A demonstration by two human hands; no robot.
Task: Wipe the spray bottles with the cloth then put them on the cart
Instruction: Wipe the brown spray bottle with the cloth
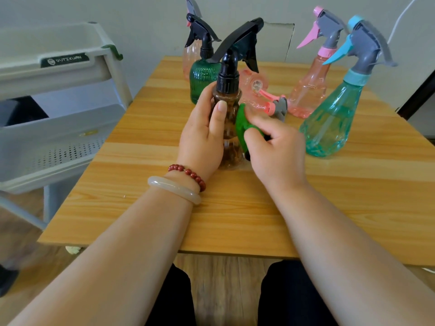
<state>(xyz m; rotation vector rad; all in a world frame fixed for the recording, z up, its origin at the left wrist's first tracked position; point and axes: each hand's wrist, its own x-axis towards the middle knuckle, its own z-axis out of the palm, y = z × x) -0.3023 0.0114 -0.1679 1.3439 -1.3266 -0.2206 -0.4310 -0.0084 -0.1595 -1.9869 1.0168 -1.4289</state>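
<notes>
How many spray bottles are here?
6: brown bottle in left hand, green bottle behind it, rear pink bottle behind that, fallen pink bottle mid-table, upright pink bottle right, teal bottle rightmost. Others possibly hidden.

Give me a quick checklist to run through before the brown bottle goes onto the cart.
1. Left hand grips the brown transparent plastic spray bottle with the black trigger: ok.
2. Right hand holds the green cloth against that bottle: ok.
3. Bottle wiped all round: cannot tell.
4. Bare room on the perforated shelf of the grey plastic cart: ok.
5. Other bottles upright: not ok, one pink transparent bottle lies on its side.
</notes>
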